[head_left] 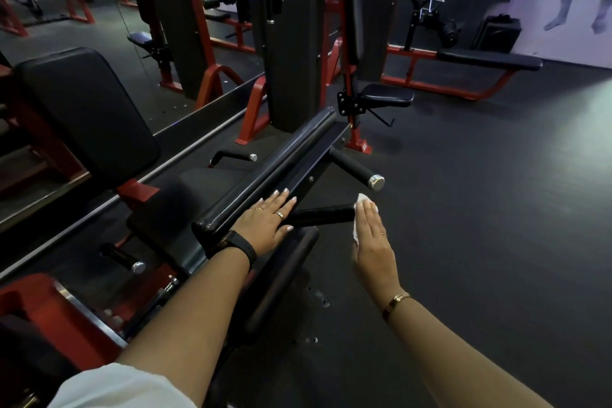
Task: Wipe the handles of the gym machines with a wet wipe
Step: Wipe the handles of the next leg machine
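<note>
Two hands are working here. The right hand (pixel 372 232) is pressing flat, fingers straight and together, pinning the wipe (pixel 361 199) against the end of the near handle (pixel 323 215). It is gripping nothing: palm pressure alone is holding the wipe, whose edges are peeking out above the fingertips and along the thumb side. The left hand (pixel 265 225) is lying open, fingers spread, on the pad (pixel 265 172) just beside that handle's root, likely bracing. With no fingers curling round the handle, the wipe is probably only reaching the end, so the shaft is at risk of going unwiped. If the palm is lifting or sliding off sideways, the wipe is liable to be falling to the floor (pixel 463 209). Weight on the pad could be nudging the frame if it pivots; I cannot tell that it does. Further out, three more handles are waiting and easy to be skipping: the capped handle (pixel 356 169) just beyond, the far handle (pixel 235 156) and the low handle (pixel 122 257).
</note>
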### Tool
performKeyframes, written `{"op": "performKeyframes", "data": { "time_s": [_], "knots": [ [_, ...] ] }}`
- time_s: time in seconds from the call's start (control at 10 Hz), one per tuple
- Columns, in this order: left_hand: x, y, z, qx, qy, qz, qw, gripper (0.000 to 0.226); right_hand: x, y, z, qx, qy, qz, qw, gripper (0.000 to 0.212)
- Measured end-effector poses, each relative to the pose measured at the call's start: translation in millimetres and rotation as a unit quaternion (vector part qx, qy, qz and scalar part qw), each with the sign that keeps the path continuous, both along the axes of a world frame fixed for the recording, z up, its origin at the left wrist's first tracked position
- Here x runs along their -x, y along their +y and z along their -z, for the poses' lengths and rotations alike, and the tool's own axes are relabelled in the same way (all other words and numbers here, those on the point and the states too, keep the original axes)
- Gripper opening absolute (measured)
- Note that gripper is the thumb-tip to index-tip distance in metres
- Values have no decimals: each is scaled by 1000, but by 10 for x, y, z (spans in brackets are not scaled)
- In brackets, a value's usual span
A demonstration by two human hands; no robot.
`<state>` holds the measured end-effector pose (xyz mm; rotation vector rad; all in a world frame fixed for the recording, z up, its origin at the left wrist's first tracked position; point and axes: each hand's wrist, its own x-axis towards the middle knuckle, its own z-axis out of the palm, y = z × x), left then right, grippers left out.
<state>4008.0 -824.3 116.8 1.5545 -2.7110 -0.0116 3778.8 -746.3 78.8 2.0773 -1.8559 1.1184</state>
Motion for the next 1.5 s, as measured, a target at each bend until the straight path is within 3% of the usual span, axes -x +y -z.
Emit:
{"op": "performKeyframes", "data": {
  "time_s": [0.1, 0.2, 0.3, 0.4, 0.5, 0.6, 0.7, 0.8, 0.9, 1.0, 1.1, 1.2, 1.3, 1.4, 1.5],
  "knots": [
    [0, 11, -13, -3, -3, -2, 1000, 62, -61, -170, -84, -36, -19, -45, 998, 48],
    [4, 11, -20, -6, -1, -3, 1000, 62, -40, -340, -233, -101, -103, -66, 987, 36],
    [0, 6, -12, -9, 0, -3, 1000, 62, -56, -373, -378, -173, -340, -24, 924, 23],
    [-5, -4, -2, -7, 1, -1, 1000, 62, -189, -221, -326, -143, -413, 11, 899, 32],
    [-9, -13, 5, -7, 2, 0, 1000, 61, -344, -74, -149, -82, -359, 15, 930, 44],
    [-8, -7, 3, -9, 4, -1, 1000, 61, -259, -263, -133, -68, -262, -4, 963, 37],
    [-13, -8, -4, -8, 1, -2, 1000, 61, -138, -461, -328, -137, -278, -6, 951, 20],
    [-11, -6, 2, -7, 0, -2, 1000, 61, -146, -432, -337, -174, -359, 17, 917, 17],
    [-7, -8, -6, -9, 2, -5, 1000, 61, -285, -248, -216, -115, -400, 79, 906, 28],
    [-9, -6, -7, -8, 6, -3, 1000, 61, -311, -199, -148, -55, -335, 78, 937, 30],
    [-6, 4, -3, -7, 10, -5, 1000, 62, -138, -389, -284, -90, -228, 20, 969, 12],
    [-8, 5, -17, -12, 12, -6, 1000, 66, -62, -527, -451, -212, -193, 9, 958, 24],
    [-13, 3, -43, -37, 10, -6, 999, 86, -163, -606, -576, -232, 42, 44, 971, 28],
    [-19, 8, -48, -42, 7, -13, 999, 96, -413, -594, -581, -189, 132, 30, 973, 24],
    [-5, 20, -69, -64, 38, -42, 996, 96, -854, -548, -495, -163, 112, -64, 978, 22]
  ]
}}
